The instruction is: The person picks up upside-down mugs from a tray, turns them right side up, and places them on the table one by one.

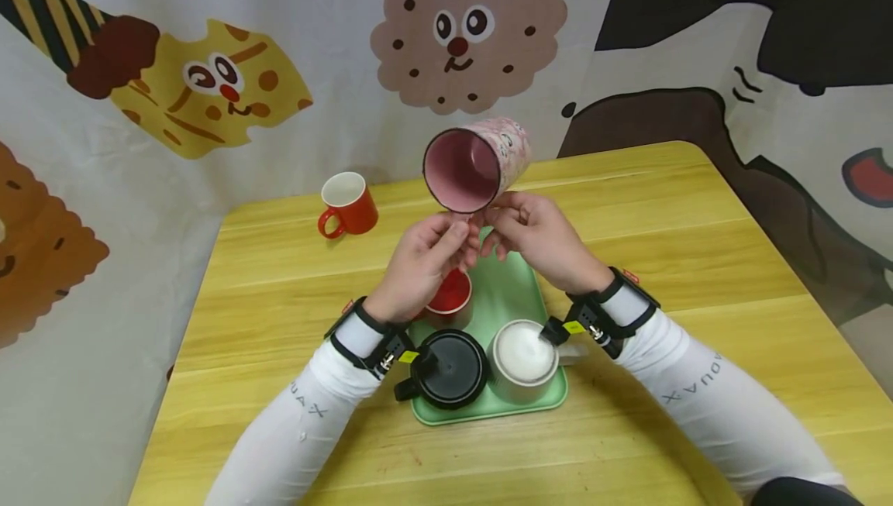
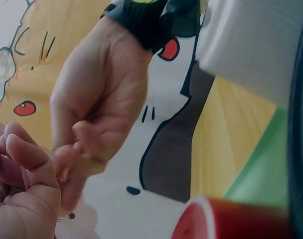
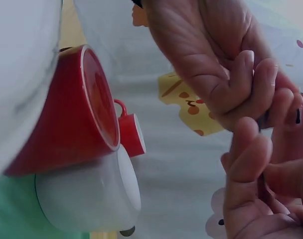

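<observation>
A pink patterned mug (image 1: 512, 146) is held up over the far part of the tray, tipped sideways with its pink inside facing me. My left hand (image 1: 422, 262) pinches it at its underside, where the handle is mostly hidden by fingers. From the other side my right hand (image 1: 540, 236) grips the same spot, its fingertips meeting the left ones. The left wrist view has both the left hand (image 2: 34, 189) and the right hand (image 2: 104, 94) close together. Part of the pink mug (image 3: 296, 134) shows behind the fingers in the right wrist view.
On the green tray (image 1: 519, 289) stand a black mug (image 1: 449, 370), a white mug (image 1: 525, 359) and a red mug (image 1: 449, 293), partly covered by the left hand. Another pale mug (image 3: 91, 194) appears beside the red one. A small red mug (image 1: 356, 208) stands upright at the table's back left.
</observation>
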The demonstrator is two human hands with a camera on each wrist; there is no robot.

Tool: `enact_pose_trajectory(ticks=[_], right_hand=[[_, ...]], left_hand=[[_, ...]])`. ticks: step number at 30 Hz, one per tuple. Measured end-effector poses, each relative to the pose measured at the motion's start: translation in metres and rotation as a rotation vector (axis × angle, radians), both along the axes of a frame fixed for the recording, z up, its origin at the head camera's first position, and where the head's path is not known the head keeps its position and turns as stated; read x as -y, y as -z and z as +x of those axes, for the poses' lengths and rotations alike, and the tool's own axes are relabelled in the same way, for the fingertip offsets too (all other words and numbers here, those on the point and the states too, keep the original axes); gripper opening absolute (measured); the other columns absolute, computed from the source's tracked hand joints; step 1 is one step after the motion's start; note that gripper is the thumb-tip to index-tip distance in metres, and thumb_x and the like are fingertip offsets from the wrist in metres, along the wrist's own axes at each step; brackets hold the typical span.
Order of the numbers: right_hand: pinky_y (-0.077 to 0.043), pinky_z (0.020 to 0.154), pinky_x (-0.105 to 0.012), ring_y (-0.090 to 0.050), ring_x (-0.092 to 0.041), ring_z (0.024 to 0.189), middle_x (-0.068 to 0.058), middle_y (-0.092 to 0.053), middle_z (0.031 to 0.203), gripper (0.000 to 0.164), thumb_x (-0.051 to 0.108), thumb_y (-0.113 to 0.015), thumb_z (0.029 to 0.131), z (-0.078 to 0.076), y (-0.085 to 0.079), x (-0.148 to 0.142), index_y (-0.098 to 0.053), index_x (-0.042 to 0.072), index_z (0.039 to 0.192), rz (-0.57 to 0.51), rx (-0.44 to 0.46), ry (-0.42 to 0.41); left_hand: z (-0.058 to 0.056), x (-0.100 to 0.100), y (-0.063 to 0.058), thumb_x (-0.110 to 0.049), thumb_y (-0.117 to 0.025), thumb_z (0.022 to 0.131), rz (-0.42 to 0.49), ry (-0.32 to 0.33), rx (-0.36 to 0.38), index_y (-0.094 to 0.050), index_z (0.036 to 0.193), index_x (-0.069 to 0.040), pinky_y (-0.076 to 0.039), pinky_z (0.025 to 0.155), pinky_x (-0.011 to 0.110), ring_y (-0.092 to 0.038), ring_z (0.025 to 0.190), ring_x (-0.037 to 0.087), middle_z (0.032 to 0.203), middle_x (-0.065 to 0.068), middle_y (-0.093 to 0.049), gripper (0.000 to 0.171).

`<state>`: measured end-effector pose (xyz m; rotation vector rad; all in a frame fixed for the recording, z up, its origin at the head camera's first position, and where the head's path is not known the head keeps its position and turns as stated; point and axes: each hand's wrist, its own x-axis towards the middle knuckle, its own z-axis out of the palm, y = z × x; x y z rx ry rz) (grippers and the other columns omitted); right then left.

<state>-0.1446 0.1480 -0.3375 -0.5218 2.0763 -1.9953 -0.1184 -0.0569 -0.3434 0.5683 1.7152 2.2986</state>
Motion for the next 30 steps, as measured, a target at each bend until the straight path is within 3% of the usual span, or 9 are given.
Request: enact_pose_trajectory(ticks=[5, 9, 16, 22, 30], right_hand=[[-0.061, 0.068, -0.034, -0.074, -0.032, 0.087, -0.013, -0.075, 0.125, 0.039, 0.017, -0.056, 0.112, 0.002, -0.002, -0.007, -0.057, 0.0, 0.146, 0.125, -0.003, -0.031], [-0.062, 0.069, -0.036, -0.074, -0.034, 0.085, -0.011, -0.076, 0.121, 0.037, 0.019, -0.06, 0.111, 0.004, -0.005, -0.016, -0.059, 0.002, 0.144, 0.201, -0.053, -0.037], [-0.061, 0.068, -0.035, -0.073, -0.024, 0.081, -0.006, -0.076, 0.115, 0.031, 0.018, -0.062, 0.11, 0.009, -0.009, -0.038, -0.063, 0.003, 0.138, 0.336, -0.176, 0.005], [-0.061, 0.067, -0.035, -0.072, -0.018, 0.079, -0.005, -0.076, 0.11, 0.03, 0.018, -0.063, 0.109, 0.016, -0.008, -0.056, -0.066, 0.004, 0.135, 0.437, -0.294, 0.061], [-0.061, 0.066, -0.034, -0.071, -0.013, 0.077, -0.006, -0.076, 0.109, 0.027, 0.016, -0.066, 0.108, 0.021, 0.003, -0.075, -0.068, 0.006, 0.133, 0.515, -0.383, 0.108]], left_hand=[[-0.005, 0.011, -0.002, -0.009, -0.048, 0.114, -0.043, -0.062, -0.031, -0.061, 0.108, 0.007, -0.049, 0.07, 0.023, -0.057, 0.08, 0.018, 0.089, 0.006, -0.062, 0.021], [-0.011, 0.024, -0.002, -0.015, -0.05, 0.114, -0.11, -0.138, -0.063, -0.063, 0.106, 0.002, -0.049, 0.066, 0.023, -0.055, 0.076, 0.02, 0.085, 0.008, -0.06, 0.022], [-0.026, 0.048, 0.001, -0.016, -0.052, 0.114, -0.193, -0.289, -0.146, -0.061, 0.1, 0.005, -0.047, 0.06, 0.022, -0.052, 0.068, 0.019, 0.079, 0.01, -0.057, 0.027], [-0.041, 0.066, 0.009, -0.026, -0.053, 0.114, -0.248, -0.39, -0.136, -0.062, 0.094, -0.004, -0.045, 0.058, 0.022, -0.05, 0.066, 0.017, 0.077, 0.009, -0.053, 0.031], [-0.059, 0.083, 0.03, -0.039, -0.055, 0.112, -0.351, -0.432, -0.086, -0.06, 0.094, -0.006, -0.044, 0.058, 0.023, -0.049, 0.065, 0.018, 0.078, 0.009, -0.05, 0.037]])
